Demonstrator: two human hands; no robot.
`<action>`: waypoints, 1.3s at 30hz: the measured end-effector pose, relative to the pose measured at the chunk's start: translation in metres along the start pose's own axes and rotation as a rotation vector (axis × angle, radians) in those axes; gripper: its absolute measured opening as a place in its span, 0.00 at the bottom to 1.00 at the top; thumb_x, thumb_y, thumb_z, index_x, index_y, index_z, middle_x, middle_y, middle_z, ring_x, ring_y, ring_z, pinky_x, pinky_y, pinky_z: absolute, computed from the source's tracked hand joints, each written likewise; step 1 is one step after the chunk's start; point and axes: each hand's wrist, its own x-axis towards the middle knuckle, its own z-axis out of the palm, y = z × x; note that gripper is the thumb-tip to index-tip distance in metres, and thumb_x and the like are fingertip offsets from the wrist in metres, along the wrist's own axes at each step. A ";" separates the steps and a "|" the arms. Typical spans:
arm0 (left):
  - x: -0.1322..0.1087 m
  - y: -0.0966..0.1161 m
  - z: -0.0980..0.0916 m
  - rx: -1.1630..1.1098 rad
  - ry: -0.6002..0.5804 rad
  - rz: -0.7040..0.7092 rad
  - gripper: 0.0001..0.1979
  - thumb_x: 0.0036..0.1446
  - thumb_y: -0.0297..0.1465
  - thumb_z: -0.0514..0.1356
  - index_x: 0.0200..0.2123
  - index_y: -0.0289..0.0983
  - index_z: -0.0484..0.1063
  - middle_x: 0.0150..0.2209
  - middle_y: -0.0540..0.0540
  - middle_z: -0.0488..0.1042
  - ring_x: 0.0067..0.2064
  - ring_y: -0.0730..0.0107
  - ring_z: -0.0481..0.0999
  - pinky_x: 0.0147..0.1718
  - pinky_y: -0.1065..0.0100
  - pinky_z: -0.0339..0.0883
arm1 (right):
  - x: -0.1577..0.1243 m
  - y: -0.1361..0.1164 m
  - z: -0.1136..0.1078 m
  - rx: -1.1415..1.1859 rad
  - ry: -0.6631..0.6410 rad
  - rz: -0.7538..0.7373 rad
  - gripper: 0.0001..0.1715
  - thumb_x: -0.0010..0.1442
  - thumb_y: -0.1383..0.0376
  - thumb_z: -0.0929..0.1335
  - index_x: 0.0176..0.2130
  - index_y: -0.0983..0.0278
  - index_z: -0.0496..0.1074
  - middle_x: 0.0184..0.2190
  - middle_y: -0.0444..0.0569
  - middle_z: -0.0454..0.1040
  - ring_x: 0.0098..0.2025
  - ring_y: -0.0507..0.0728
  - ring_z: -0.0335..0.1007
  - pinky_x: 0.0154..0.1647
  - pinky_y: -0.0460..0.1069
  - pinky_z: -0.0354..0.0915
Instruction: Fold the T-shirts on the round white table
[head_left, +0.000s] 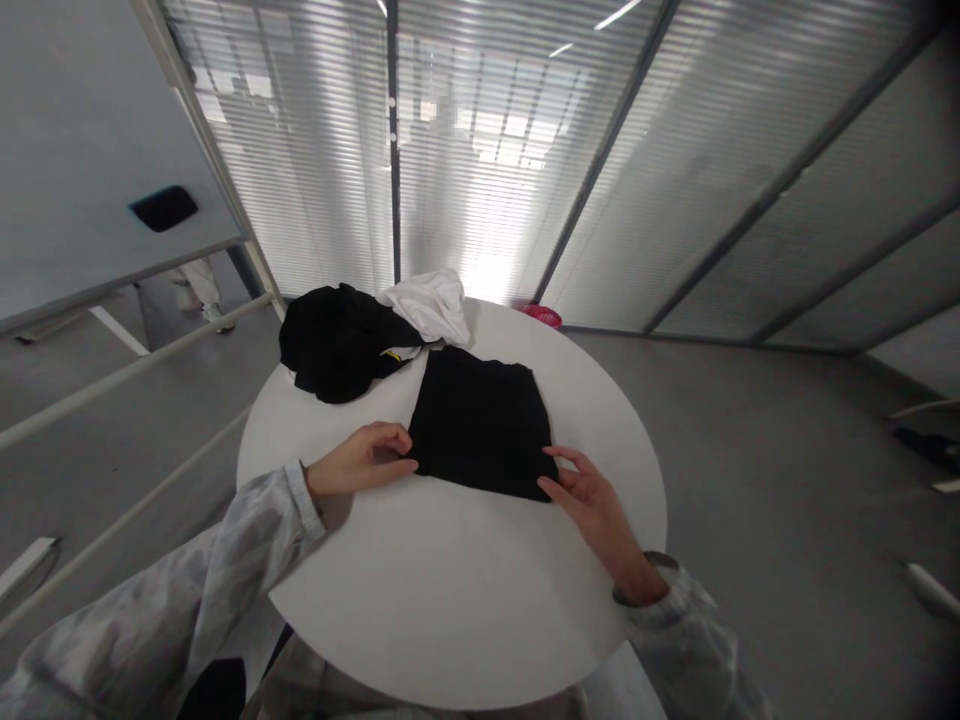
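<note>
A black cloth [484,420], folded into a flat, roughly four-sided shape, lies on the round white table [465,590]. My left hand [364,460] is at the cloth's lower left corner, thumb and fingers apart, fingertips at its edge. At the lower right corner is my right hand [589,500], its fingers spread and the fingertips touching the edge. Behind the folded cloth, at the table's back left, sits a crumpled black garment [337,340] with a small yellow mark. A crumpled white cloth [431,305] rests beside it.
Ribbed glass panels [480,150] with dark frames stand behind the table. A pink object [542,315] is on the floor past the table's back edge. Pale rails [150,370] run along the left, near a whiteboard [90,130]. Part of a person [201,285] shows beneath it.
</note>
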 end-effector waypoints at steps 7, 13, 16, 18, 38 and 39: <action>-0.015 -0.006 0.007 0.106 0.048 0.015 0.17 0.66 0.47 0.70 0.37 0.39 0.78 0.35 0.45 0.79 0.36 0.67 0.78 0.36 0.68 0.72 | -0.023 -0.004 -0.005 -0.111 -0.085 0.006 0.42 0.61 0.48 0.80 0.67 0.53 0.69 0.46 0.51 0.87 0.56 0.68 0.84 0.56 0.62 0.81; -0.029 -0.003 0.001 0.122 -0.052 -0.016 0.17 0.65 0.46 0.70 0.35 0.38 0.77 0.36 0.47 0.77 0.32 0.71 0.74 0.29 0.71 0.69 | -0.034 0.004 -0.016 -0.279 -0.086 -0.071 0.44 0.60 0.53 0.80 0.71 0.50 0.69 0.48 0.51 0.86 0.64 0.70 0.80 0.67 0.67 0.76; -0.036 -0.001 -0.001 0.143 -0.102 -0.020 0.16 0.63 0.45 0.72 0.36 0.39 0.78 0.38 0.46 0.77 0.34 0.70 0.76 0.31 0.71 0.71 | -0.034 0.006 -0.022 -0.306 -0.074 -0.070 0.43 0.61 0.53 0.80 0.71 0.51 0.70 0.39 0.48 0.85 0.61 0.69 0.81 0.72 0.68 0.70; -0.039 0.002 -0.004 0.139 -0.142 -0.017 0.16 0.62 0.45 0.73 0.37 0.39 0.78 0.39 0.45 0.78 0.35 0.69 0.77 0.33 0.71 0.72 | -0.033 0.002 -0.026 -0.317 -0.100 -0.065 0.42 0.61 0.52 0.80 0.70 0.51 0.72 0.39 0.47 0.85 0.58 0.68 0.82 0.71 0.67 0.71; 0.127 -0.020 -0.003 0.610 0.621 -0.362 0.21 0.66 0.54 0.66 0.48 0.44 0.79 0.46 0.43 0.86 0.50 0.49 0.85 0.45 0.60 0.73 | 0.179 -0.002 0.006 -0.244 0.142 0.010 0.22 0.56 0.51 0.77 0.46 0.60 0.81 0.31 0.46 0.84 0.32 0.58 0.78 0.35 0.50 0.71; 0.127 -0.025 -0.003 0.616 0.621 -0.337 0.19 0.66 0.52 0.66 0.47 0.44 0.80 0.45 0.44 0.86 0.50 0.50 0.85 0.44 0.60 0.72 | 0.182 0.002 0.009 -0.231 0.159 -0.022 0.23 0.55 0.51 0.76 0.47 0.59 0.80 0.34 0.46 0.85 0.34 0.58 0.79 0.37 0.51 0.72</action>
